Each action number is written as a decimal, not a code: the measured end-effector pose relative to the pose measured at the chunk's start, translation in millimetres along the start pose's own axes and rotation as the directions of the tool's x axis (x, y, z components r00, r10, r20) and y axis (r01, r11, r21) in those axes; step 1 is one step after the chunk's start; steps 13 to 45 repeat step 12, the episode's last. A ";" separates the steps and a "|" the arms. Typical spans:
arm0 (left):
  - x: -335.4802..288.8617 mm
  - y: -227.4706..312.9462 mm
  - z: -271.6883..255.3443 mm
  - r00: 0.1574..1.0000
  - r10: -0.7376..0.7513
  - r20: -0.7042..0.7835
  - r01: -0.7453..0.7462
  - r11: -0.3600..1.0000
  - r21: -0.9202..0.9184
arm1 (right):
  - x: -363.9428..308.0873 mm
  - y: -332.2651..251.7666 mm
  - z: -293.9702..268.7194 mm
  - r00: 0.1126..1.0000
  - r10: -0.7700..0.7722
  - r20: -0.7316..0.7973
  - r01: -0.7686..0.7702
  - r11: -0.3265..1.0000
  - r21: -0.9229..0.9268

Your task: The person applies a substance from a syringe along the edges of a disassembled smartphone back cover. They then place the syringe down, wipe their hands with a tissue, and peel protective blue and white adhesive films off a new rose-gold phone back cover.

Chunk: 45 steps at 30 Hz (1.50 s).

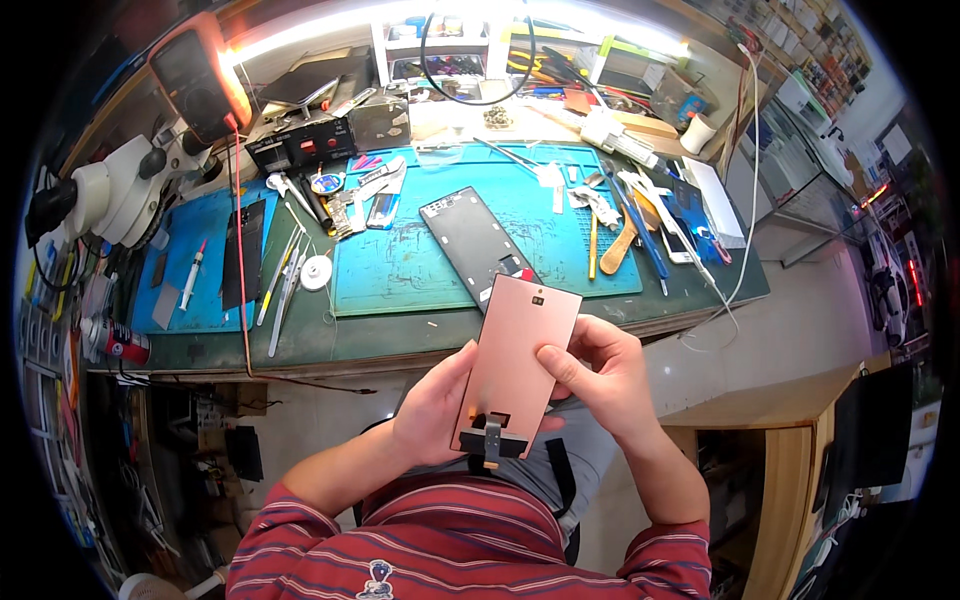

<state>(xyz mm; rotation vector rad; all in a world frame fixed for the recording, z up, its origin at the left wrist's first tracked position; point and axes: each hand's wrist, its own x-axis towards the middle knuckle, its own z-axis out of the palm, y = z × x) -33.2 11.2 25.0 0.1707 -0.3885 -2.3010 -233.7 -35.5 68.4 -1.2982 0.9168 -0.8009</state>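
A phone screen panel (522,350), its copper-coloured back toward me, is held above my lap in front of the bench edge. A small cutout shows near its top, and a black and grey flex cable (493,437) sits at its lower end. My left hand (435,405) grips the lower left edge, the thumb along the side. On the other side my right hand (600,375) pinches the right edge, thumb flat on the copper back and fingers behind. Just beyond the panel a dark phone housing (475,240) lies on the blue work mat (385,275), partly hidden by the panel.
Tweezers (288,300), a white spool (316,271) and a syringe (193,275) lie on the left. To the right are a wooden-handled brush (620,248), a blue screwdriver (645,240) and a white cable (752,180). A microscope (110,195) and an orange multimeter (200,80) stand at far left.
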 end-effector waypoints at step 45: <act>-12.7 -1.7 2.6 0.967 0.203 -0.154 -0.025 0.679 0.734 | -17.9 19.6 -7.3 0.993 -0.116 -0.036 0.118 0.990 0.079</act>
